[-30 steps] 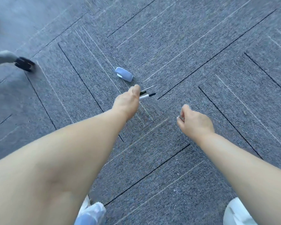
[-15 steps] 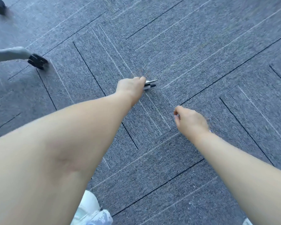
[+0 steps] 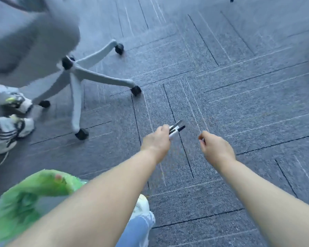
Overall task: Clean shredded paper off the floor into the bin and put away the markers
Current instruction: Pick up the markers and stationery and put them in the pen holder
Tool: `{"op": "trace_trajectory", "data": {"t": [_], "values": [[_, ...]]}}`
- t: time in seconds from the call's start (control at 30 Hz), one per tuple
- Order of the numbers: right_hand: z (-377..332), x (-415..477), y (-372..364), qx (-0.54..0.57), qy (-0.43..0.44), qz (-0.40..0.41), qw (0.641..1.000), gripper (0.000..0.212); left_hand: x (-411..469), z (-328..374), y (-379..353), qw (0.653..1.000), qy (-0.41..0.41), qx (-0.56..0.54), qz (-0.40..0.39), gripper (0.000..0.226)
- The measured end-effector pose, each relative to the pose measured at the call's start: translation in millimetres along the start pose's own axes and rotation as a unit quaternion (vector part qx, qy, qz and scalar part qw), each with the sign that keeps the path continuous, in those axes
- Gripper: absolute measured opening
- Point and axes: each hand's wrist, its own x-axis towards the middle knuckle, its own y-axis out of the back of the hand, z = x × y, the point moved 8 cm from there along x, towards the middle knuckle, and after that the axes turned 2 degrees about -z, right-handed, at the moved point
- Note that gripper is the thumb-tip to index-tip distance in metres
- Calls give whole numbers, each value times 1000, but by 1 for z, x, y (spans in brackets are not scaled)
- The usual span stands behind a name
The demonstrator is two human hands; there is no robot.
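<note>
My left hand (image 3: pixel 156 139) is closed around a bunch of white markers (image 3: pixel 177 129) with black caps, whose ends stick out past my fingers above the grey carpet. To its right, my right hand (image 3: pixel 216 148) is curled into a fist with a small pale thing peeking out at the fingers; what it is I cannot tell. A bin lined with a green bag (image 3: pixel 30 196) sits blurred at the lower left, beside my left forearm. No shredded paper shows on the carpet in view.
A grey office chair (image 3: pixel 75 75) with a five-leg base on black castors stands at the upper left. Another person's sneakers (image 3: pixel 11 129) are at the left edge. My own shoe and jeans leg (image 3: pixel 141 221) show at the bottom centre.
My left hand closed on the markers and lifted them off the carpet. The view swung left, so the chair, the other person's shoes and the green bin came into view. The small blue-grey object is out of sight.
</note>
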Motion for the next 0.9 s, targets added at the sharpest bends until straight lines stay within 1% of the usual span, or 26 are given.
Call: {"op": "trace_trajectory", "data": {"t": [0.17, 0.3, 0.5, 0.63, 0.73, 0.8, 0.9], "values": [[-121, -47, 72, 24, 91, 61, 994, 16, -89, -49, 113, 993, 46, -50, 97, 31], [-208, -92, 112, 19, 151, 98, 983, 17, -168, -85, 182, 981, 56, -75, 172, 29], [-351, -198, 144, 37, 237, 129, 962, 16, -341, -156, 274, 946, 80, -80, 303, 39], [-449, -281, 150, 55, 305, 140, 940, 13, -472, -210, 307, 915, 119, -78, 379, 38], [-516, -346, 152, 64, 353, 145, 922, 12, -562, -243, 320, 892, 152, -84, 418, 39], [-562, -390, 153, 66, 393, 147, 905, 16, -619, -261, 329, 873, 184, -82, 444, 40], [-626, -455, 155, 74, 455, 165, 872, 19, -694, -284, 344, 847, 225, -45, 480, 35]]}}
